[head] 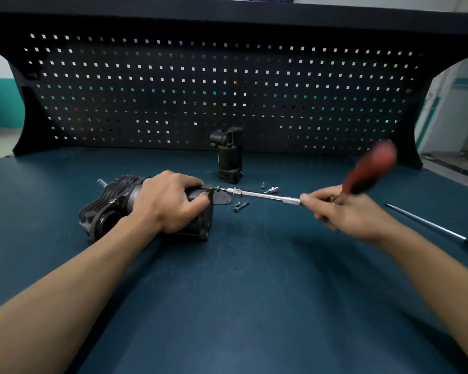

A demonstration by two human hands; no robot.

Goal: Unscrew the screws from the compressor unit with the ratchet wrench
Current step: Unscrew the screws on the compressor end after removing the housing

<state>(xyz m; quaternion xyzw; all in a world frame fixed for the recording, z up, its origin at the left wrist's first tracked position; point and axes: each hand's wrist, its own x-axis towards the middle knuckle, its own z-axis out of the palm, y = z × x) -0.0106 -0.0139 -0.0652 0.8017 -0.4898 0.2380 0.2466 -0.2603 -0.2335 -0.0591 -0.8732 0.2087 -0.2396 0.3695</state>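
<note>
Left hand (170, 201) clamps over the compressor (111, 206), which lies left of centre on the table (254, 292), nearer its back edge. Right hand (346, 209) curls round the wrench (265, 196), whose tip meets a screw (217, 188) at the compressor's right end. Loosening seems under way; the next move calls for steady turns with the tip seated.

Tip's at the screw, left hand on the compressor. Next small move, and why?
Probably turn the wrench with the right hand to back the screw out: its tip sits on the screw head, the left hand grips the compressor, and loose screws lie beside it.
</note>
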